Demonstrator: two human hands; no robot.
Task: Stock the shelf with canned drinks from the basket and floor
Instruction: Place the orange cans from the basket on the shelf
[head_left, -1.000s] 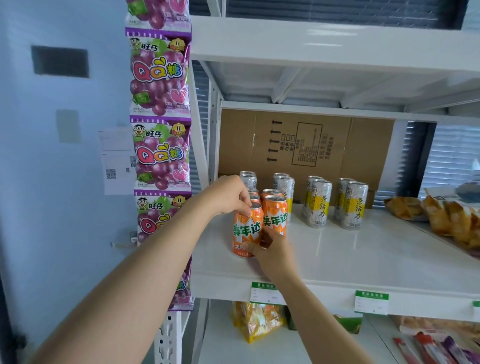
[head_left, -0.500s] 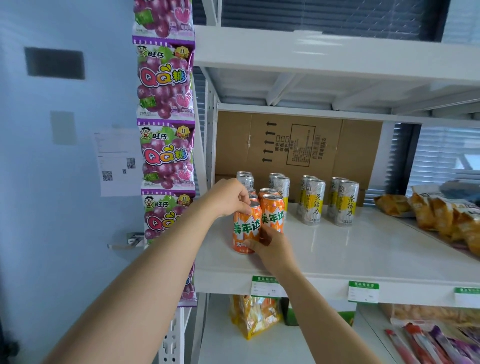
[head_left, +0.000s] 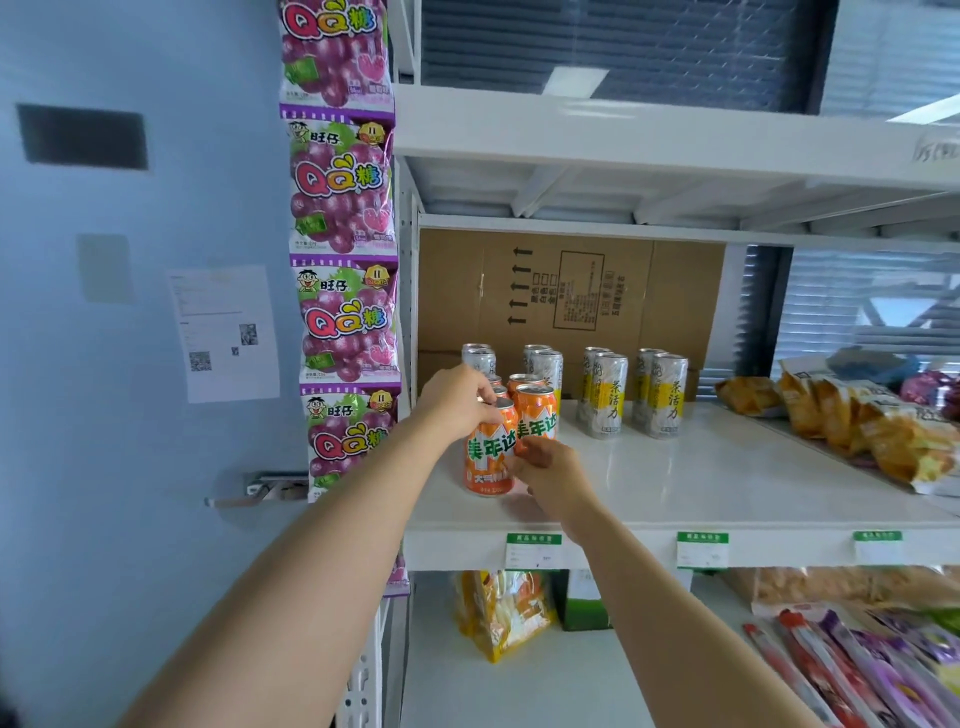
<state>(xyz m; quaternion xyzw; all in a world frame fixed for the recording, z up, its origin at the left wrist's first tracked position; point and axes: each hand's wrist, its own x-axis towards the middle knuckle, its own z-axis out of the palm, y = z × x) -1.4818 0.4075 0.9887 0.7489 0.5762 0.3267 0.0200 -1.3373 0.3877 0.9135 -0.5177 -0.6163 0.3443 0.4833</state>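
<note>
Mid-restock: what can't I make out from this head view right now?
Basket and floor stock: outside the head view's edges.
Back orange cans: mostly hidden by the front left orange can and the left hand gripping its top; no count possible.
Front right orange can: lower part covered by the right hand.
Price labels: print too small.

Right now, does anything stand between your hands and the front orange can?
Nothing visible: the left hand grips the front orange can at its top, and the right hand touches it lower down.
</note>
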